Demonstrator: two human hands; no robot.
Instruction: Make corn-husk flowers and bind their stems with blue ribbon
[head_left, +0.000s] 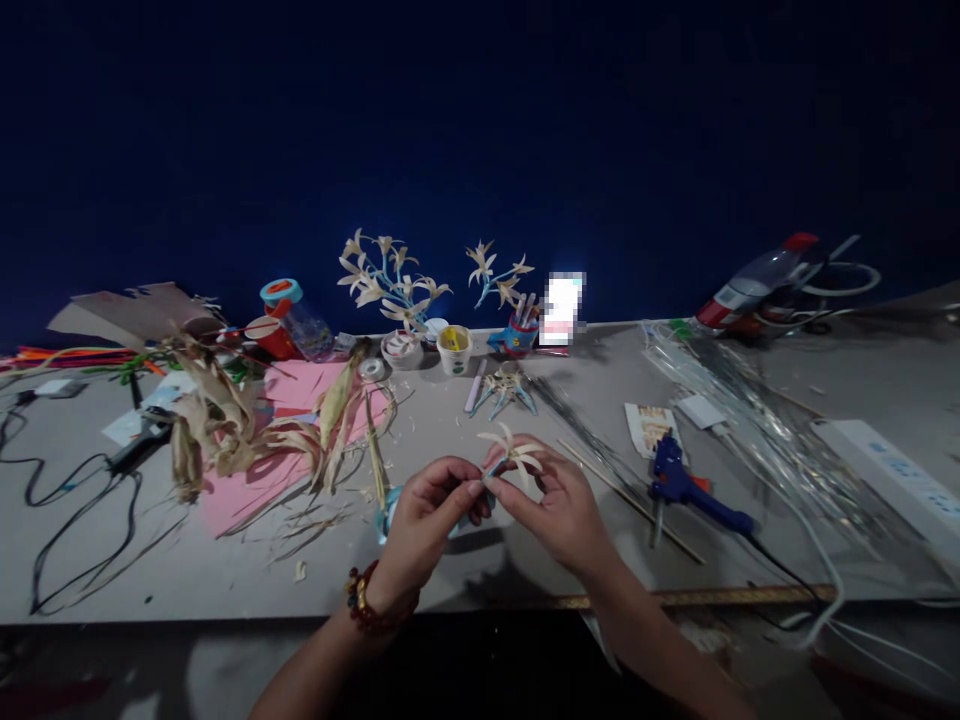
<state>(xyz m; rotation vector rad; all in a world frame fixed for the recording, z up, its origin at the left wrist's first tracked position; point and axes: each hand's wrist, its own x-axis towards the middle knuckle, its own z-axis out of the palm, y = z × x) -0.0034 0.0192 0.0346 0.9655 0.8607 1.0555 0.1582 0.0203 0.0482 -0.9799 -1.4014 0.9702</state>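
Observation:
My left hand, with a beaded bracelet on its wrist, is closed in a pinch on the light-blue stem below a cream husk flower. The fingers of my right hand are closed on the same flower near its base, petals pointing up between the hands. A light-blue tape roll lies partly hidden behind my left hand. Beyond the hands, several finished husk flowers with blue stems lie on the table. Two branches of such flowers stand at the back, a fuller branch and a smaller branch.
Corn husks and pink paper cover the left, near black cables. To the right are a blue glue gun, a thin stick, wires, clear plastic wrapping and a power strip. Small tubs stand behind.

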